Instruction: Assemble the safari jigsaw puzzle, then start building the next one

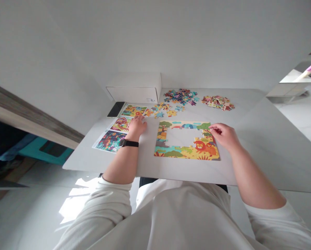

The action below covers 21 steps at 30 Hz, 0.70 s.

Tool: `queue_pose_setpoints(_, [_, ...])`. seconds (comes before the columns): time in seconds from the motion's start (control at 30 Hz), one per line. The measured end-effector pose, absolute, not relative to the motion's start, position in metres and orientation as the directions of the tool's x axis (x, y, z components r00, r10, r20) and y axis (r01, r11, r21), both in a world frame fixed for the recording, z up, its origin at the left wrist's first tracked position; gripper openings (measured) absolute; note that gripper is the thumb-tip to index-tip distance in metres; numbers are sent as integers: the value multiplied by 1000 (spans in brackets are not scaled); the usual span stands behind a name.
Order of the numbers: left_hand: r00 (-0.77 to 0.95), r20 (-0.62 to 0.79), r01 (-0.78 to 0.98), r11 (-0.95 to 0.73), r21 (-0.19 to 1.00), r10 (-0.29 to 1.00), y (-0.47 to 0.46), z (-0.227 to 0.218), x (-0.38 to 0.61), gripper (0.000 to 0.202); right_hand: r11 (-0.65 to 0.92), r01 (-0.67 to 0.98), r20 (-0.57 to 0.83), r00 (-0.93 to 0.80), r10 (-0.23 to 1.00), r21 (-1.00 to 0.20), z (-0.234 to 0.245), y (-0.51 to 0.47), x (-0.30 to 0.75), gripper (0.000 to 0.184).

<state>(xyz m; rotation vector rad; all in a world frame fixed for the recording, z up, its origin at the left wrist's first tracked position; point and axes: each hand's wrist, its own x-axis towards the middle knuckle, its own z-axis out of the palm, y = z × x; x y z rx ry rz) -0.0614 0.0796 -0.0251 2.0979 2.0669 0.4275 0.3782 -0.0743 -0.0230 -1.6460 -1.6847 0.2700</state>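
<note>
A jigsaw puzzle (pixel 175 152) lies flat before me, its joined pieces forming a frame with animals and trees around a bare middle. My right hand (pixel 224 135) is at its upper right corner, fingers pinched together; anything between them is too small to make out. My left hand (pixel 137 125), above a wristwatch (pixel 128 143), rests at the right edge of the picture sheet (pixel 110 140), fingers forward and slightly apart. Just beyond its fingertips lie loose yellow and blue puzzle pieces (pixel 171 113). The sheet shows three printed scenes, partly covered by that hand.
A white box (pixel 133 92) stands against the wall, with a black phone (pixel 116 109) near its front left. Behind the puzzle are a dark multicoloured heap of pieces (pixel 181 96) and a pinkish heap (pixel 218 102). The white table (pixel 270 149) extends to the right.
</note>
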Motion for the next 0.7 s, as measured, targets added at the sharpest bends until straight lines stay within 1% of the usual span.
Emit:
queue_pose_setpoints(0.13, [-3,72,964,-16,264,997,83,-28,-62,51,156,772,360,100,927,-616,-26,-73,380,23])
queue_pose_setpoints(0.27, [2,92,966,-25,257,996,83,-29,-62,56,152,769,338,88,937,-620,-29,-72,382,24])
queue_pose_setpoints(0.43, [123,173,948,-167,271,977,84,-30,-59,55,145,770,325,84,942,-621,-29,-72,381,24])
queue_pose_setpoints(0.53, [183,153,939,-219,265,971,86,-31,-56,54,140,771,313,80,946,-621,-28,-73,380,23])
queue_pose_setpoints(0.7, [165,132,946,-194,258,978,82,-31,-52,47,141,777,315,76,946,-613,-26,-74,379,23])
